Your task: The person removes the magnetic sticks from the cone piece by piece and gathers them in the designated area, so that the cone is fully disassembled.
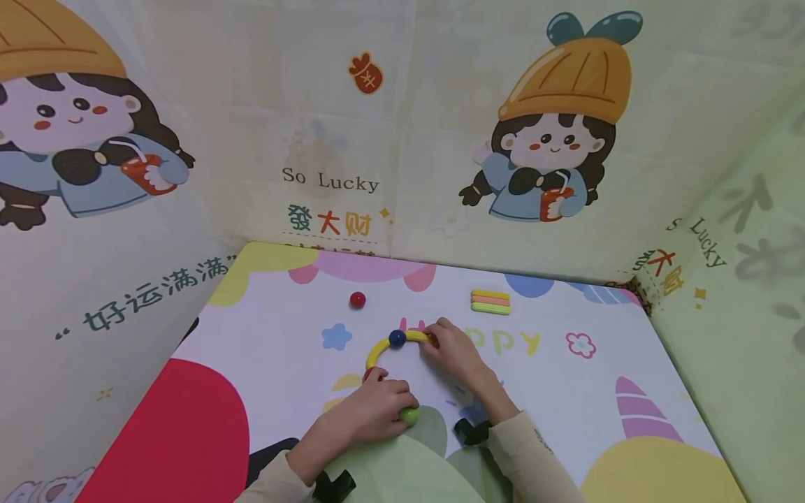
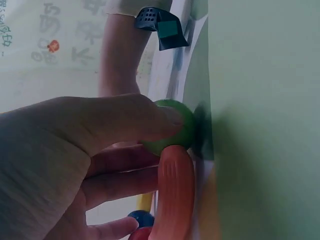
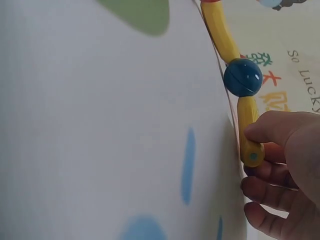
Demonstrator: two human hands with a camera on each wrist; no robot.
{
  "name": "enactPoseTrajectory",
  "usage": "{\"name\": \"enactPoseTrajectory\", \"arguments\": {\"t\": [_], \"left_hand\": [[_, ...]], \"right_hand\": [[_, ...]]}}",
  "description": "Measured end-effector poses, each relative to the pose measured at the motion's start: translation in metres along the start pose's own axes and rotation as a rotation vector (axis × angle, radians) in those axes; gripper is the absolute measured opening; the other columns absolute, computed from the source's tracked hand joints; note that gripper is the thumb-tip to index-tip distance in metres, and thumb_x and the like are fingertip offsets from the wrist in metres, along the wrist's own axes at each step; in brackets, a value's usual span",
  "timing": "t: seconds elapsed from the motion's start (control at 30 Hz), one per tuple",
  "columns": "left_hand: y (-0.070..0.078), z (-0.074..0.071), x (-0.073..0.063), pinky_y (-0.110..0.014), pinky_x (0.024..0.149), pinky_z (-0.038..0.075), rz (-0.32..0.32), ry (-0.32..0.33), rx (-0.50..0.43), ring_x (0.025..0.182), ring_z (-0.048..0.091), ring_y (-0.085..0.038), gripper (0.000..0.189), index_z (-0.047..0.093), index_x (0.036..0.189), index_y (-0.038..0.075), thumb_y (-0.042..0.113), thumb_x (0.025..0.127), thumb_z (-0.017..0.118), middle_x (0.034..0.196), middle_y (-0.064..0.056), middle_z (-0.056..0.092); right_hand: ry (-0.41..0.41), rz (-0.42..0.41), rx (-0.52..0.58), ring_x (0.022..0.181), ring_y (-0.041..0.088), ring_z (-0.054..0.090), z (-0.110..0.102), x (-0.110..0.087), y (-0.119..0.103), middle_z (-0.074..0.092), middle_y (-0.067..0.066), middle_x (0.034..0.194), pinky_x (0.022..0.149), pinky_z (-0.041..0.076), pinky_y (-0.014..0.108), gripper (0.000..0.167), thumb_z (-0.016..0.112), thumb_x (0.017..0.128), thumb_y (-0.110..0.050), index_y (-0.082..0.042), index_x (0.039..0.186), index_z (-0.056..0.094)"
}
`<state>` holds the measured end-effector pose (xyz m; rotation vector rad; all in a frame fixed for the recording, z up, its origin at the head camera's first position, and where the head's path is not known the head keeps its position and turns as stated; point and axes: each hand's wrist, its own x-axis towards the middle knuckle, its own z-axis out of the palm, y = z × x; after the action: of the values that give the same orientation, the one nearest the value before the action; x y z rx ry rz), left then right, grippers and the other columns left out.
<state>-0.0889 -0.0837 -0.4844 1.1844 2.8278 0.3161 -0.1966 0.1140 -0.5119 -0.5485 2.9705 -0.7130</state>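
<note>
Chain of balls and rods under my two hands on the printed table (image 1: 553,391); clock positions are read from the blue ball (image 1: 397,339), with 12 toward the wall cloth (image 1: 434,140). My left hand (image 1: 377,405), between 6 and 7 o'clock, pinches the green ball (image 1: 409,417) at 6, its thumb laid over the ball. The orange rod (image 2: 175,195) meets the green ball and runs to just beside the near red ball (image 1: 370,374), partly hidden by my fingers at 7; whether they touch I cannot tell. The curved yellow rod (image 1: 376,353) arcs from there up to the blue ball.

My right hand (image 1: 455,353), at 3 o'clock, pinches the short yellow rod (image 3: 248,117) between thumb and forefinger; its dotted end face shows past the thumb. My hands are apart, the table's surface showing between them inside the arc.

The loose red ball (image 1: 358,300) lies between 10 and 11, three sticks (image 1: 490,302) side by side at 2; both sit on the near side of the table's back edge, where the wall cloth rises. The table's side edges, at 3 and 9, run well apart from both hands, white surface stretching between.
</note>
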Motion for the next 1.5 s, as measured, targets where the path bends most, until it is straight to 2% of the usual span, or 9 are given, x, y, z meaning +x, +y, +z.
{"name": "enactPoseTrajectory", "arguments": {"t": [0.2,0.37,0.6,0.7,0.83,0.93,1.03,1.27,1.5], "left_hand": [[0.002,-0.011,-0.009,-0.052,0.105,0.039,0.034,-0.073,0.002,0.088,0.059,-0.003,0.027,0.074,0.111,0.028,0.021,0.085,0.075,0.097,0.012,0.067],[0.001,-0.019,-0.019,-0.059,0.108,0.038,0.061,-0.098,0.003,0.086,0.061,-0.003,0.027,0.075,0.107,0.028,0.016,0.083,0.075,0.094,0.012,0.066],[0.000,-0.028,-0.026,-0.049,0.098,0.042,0.101,-0.091,0.052,0.078,0.057,-0.005,0.022,0.075,0.098,0.027,0.014,0.080,0.074,0.086,0.011,0.064],[0.000,-0.030,-0.026,-0.047,0.097,0.042,0.085,-0.126,0.025,0.078,0.056,-0.003,0.024,0.075,0.100,0.028,0.016,0.080,0.075,0.087,0.012,0.064],[0.000,-0.031,-0.025,-0.044,0.098,0.042,0.076,-0.149,-0.007,0.083,0.057,-0.002,0.022,0.074,0.105,0.027,0.027,0.083,0.076,0.091,0.014,0.065],[-0.001,-0.030,-0.022,-0.041,0.095,0.043,0.075,-0.124,-0.009,0.091,0.059,-0.002,0.025,0.073,0.108,0.027,0.038,0.086,0.074,0.097,0.013,0.067],[-0.003,-0.030,-0.017,-0.038,0.092,0.044,0.052,-0.070,-0.002,0.099,0.060,-0.005,0.026,0.073,0.110,0.025,0.040,0.089,0.071,0.102,0.011,0.068],[-0.015,-0.032,0.001,-0.033,0.086,0.051,-0.040,0.088,-0.040,0.099,0.065,-0.012,0.024,0.074,0.110,0.018,0.033,0.092,0.071,0.106,0.004,0.070],[-0.031,-0.027,0.025,-0.035,0.093,0.057,-0.157,0.213,-0.148,0.101,0.066,-0.017,0.027,0.072,0.114,0.011,0.026,0.092,0.072,0.111,-0.002,0.069]], "right_hand": [[0.000,0.029,0.001,0.080,0.013,0.052,-0.004,-0.004,0.004,0.059,-0.002,0.095,0.078,0.051,0.028,0.026,0.070,0.093,-0.027,-0.012,0.113,0.073],[0.005,0.028,-0.013,0.080,0.014,0.052,-0.008,-0.007,0.007,0.060,0.000,0.094,0.078,0.052,0.030,0.025,0.070,0.092,-0.026,-0.011,0.111,0.073],[-0.003,0.041,-0.012,0.079,0.013,0.050,-0.011,-0.013,0.007,0.058,-0.001,0.091,0.076,0.050,0.030,0.025,0.072,0.090,-0.028,-0.011,0.109,0.073],[-0.009,0.052,0.008,0.080,0.013,0.051,-0.011,-0.015,0.006,0.058,-0.001,0.091,0.077,0.051,0.030,0.025,0.072,0.090,-0.027,-0.011,0.109,0.072],[-0.010,0.063,0.018,0.081,0.013,0.051,-0.010,-0.016,0.006,0.057,-0.002,0.092,0.078,0.052,0.029,0.027,0.072,0.091,-0.029,-0.011,0.111,0.071],[-0.009,0.068,0.028,0.081,0.013,0.051,-0.009,-0.017,0.006,0.057,-0.002,0.093,0.079,0.053,0.028,0.029,0.073,0.090,-0.030,-0.011,0.113,0.071],[-0.002,0.057,0.039,0.083,0.012,0.052,-0.008,-0.016,0.006,0.058,-0.003,0.094,0.081,0.054,0.028,0.031,0.074,0.090,-0.030,-0.012,0.115,0.070],[0.003,-0.004,0.043,0.092,0.013,0.054,-0.007,-0.011,0.003,0.060,-0.002,0.101,0.088,0.056,0.030,0.032,0.076,0.089,-0.029,-0.013,0.117,0.069],[0.005,-0.038,0.044,0.103,0.017,0.057,-0.006,-0.006,-0.004,0.063,0.002,0.109,0.096,0.056,0.036,0.030,0.077,0.089,-0.026,-0.011,0.115,0.070]]}}
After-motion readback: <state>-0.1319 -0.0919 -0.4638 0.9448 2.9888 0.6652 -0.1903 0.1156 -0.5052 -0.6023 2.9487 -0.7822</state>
